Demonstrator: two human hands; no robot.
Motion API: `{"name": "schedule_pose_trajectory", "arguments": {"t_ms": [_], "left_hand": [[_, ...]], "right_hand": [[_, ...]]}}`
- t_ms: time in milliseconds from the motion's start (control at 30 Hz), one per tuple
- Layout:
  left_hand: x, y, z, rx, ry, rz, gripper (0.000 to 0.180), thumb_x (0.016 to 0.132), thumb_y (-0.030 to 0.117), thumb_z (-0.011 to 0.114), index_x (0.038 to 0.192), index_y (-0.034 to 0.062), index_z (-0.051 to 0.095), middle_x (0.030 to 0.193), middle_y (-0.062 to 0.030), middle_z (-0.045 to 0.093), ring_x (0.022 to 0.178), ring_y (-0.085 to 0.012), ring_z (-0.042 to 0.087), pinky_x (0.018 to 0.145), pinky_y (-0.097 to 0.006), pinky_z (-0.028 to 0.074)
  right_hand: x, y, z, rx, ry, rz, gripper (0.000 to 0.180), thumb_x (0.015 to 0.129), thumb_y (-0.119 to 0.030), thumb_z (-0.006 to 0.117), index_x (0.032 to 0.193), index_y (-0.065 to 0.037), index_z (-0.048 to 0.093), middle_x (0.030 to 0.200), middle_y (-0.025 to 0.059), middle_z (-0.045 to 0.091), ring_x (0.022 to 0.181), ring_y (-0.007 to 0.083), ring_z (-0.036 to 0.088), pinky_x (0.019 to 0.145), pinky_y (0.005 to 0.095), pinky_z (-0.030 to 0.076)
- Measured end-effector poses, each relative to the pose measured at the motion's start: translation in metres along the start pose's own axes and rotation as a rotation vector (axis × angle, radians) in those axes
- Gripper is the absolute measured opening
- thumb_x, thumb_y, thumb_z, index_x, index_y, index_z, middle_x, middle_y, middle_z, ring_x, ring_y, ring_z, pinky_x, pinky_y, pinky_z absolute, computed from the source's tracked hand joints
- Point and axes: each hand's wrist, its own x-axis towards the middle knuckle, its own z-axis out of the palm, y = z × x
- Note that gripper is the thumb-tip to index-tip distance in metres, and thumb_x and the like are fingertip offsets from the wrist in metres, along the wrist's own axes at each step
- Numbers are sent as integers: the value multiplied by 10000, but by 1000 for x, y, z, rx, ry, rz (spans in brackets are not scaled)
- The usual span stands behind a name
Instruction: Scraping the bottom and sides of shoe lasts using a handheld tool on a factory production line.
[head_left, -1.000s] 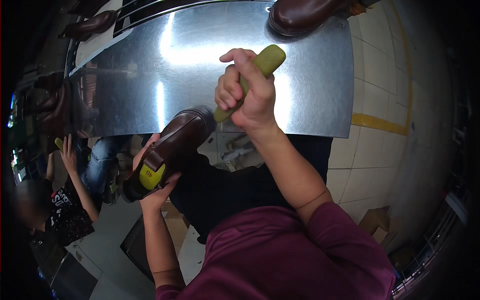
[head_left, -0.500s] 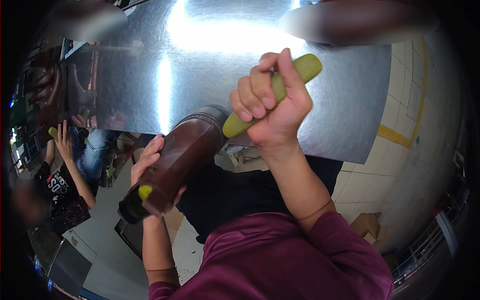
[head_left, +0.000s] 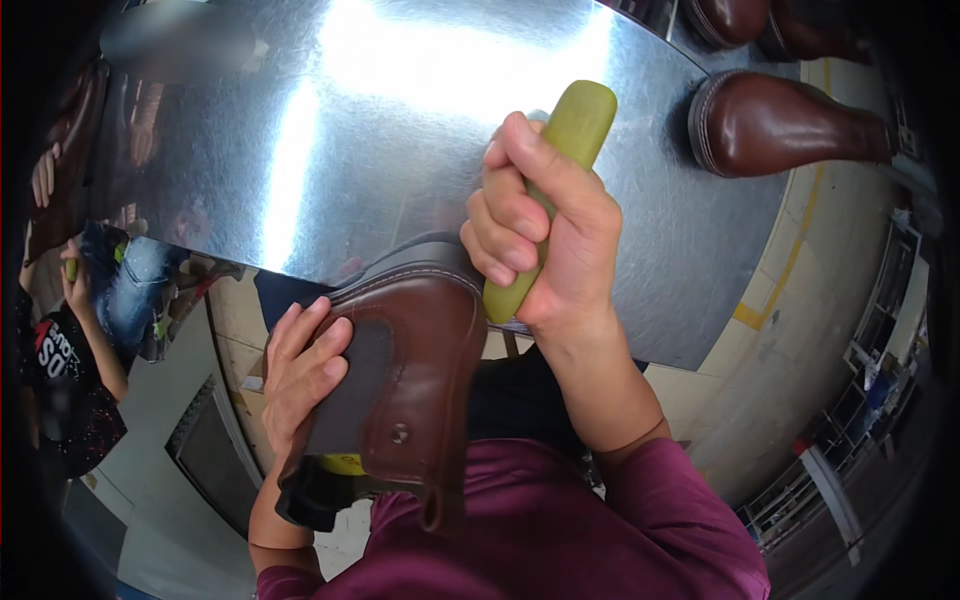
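Two bare hands work on one brown boot point(head_left: 415, 390) low in the middle of the frame, just above the maroon sleeves point(head_left: 560, 540) at the bottom edge. At lower left, the left hand point(head_left: 305, 375) lies flat against the boot's dark elastic side panel point(head_left: 345, 385), fingers spread and pressing on it, steadying the boot from that side. A yellow insert point(head_left: 342, 464) shows at the boot's opening beneath that hand, and a pull loop hangs off the boot's lower end. Just above and right of centre, the right hand point(head_left: 545, 250) is clenched in a fist around a yellow-green tool handle point(head_left: 560, 160); the handle's rounded end sticks up past the thumb and its lower end reaches down to the boot's stitched edge. Whatever tip the tool has is hidden behind the boot.

Beyond the hands, a shiny metal table point(head_left: 300, 140) fills the upper half of the frame. A second brown boot point(head_left: 790, 125) lies on its side at the table's upper right corner, well apart from the hands. At the far left edge another person point(head_left: 70, 340) in a dark shirt raises a hand.
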Motion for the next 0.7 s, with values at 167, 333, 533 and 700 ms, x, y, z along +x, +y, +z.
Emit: {"name": "schedule_pose_trajectory", "arguments": {"t_ms": [167,333,533,700], "left_hand": [[8,3,-4,-23,-18,-11,310,949,122,653,1255,135,604,1320,-145,690,1295,-422,599,1144,-619,355],[6,-5,-8,-25,-34,29,234,941,137,635,1172,118,662,1270,-121,721,1276,-398,619,1114,-597,404],[8,-10,-10,-55,-26,9,228,942,152,639,1166,117,669,1258,-103,723,1236,-361,639,1108,-567,420],[9,-9,-14,-39,-11,55,237,907,172,659,1133,113,700,1240,-90,725,1187,-347,650,1089,-565,432]], "right_hand": [[11,-12,10,-53,7,81,259,1072,-231,511,908,-47,590,528,-47,403,367,76,352,338,253,330],[24,-8,27,-215,-50,193,246,1072,-203,496,933,-28,601,529,-39,396,374,74,357,338,253,341],[28,-1,33,-235,-60,103,224,1065,-181,505,934,-29,605,534,-41,391,384,73,364,353,248,339],[34,16,54,-249,-63,43,183,1049,-173,530,941,-42,600,543,-37,396,386,83,371,362,251,335]]}}
